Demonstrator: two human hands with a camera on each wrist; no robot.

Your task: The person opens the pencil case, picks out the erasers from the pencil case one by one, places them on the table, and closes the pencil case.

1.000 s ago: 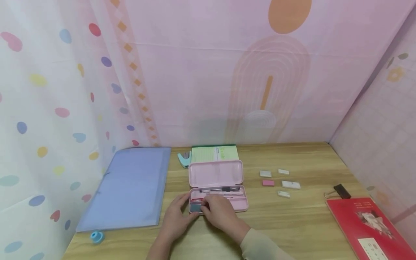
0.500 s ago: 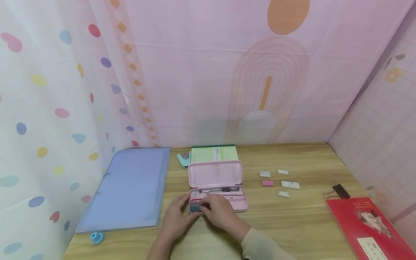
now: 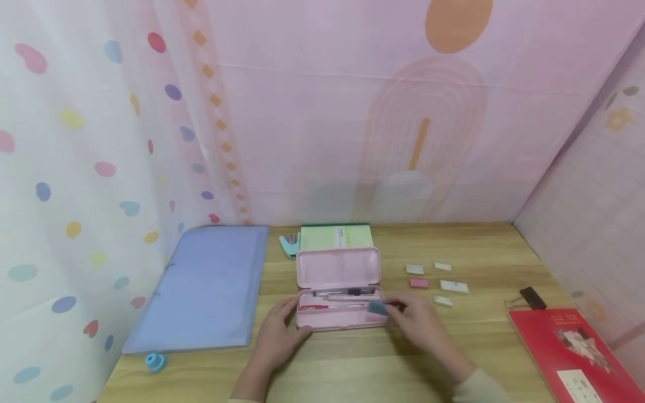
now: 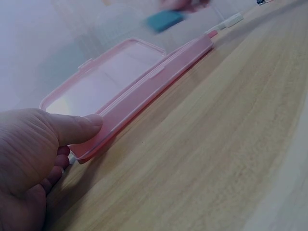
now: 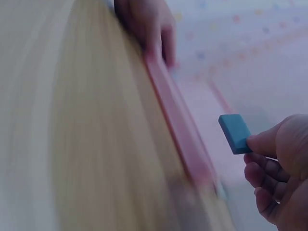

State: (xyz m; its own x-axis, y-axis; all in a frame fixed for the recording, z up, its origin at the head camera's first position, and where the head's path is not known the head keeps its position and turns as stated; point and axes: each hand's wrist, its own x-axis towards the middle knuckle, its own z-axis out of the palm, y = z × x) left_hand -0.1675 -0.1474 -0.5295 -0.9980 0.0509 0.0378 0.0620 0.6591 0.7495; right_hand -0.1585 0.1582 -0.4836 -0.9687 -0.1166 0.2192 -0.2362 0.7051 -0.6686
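Observation:
In the head view, my right hand (image 3: 420,324) pinches a teal block eraser (image 3: 376,308) over the right end of an open pink pencil case (image 3: 339,267). The right wrist view shows the eraser (image 5: 234,134) by one corner between thumb and fingers, raised above the case. My left hand (image 3: 277,334) grips the case's left end, its thumb on the front edge and its fingers at the far side. Inside the case lie a black-gripped pen (image 3: 347,291), a pale pen (image 3: 345,298) and a red pen (image 3: 313,307).
Right of the case lie a pink eraser (image 3: 419,284) and several white ones, including a larger white eraser (image 3: 454,286). A binder clip (image 3: 532,298) and red notebook (image 3: 574,347) lie farther right. Left are a blue folder (image 3: 201,291), teal stapler (image 3: 289,246) and blue knob-like piece (image 3: 155,362).
My right hand has lifted the teal eraser from the case's left front compartment and moved right with it. My left hand stays at the case's left end.

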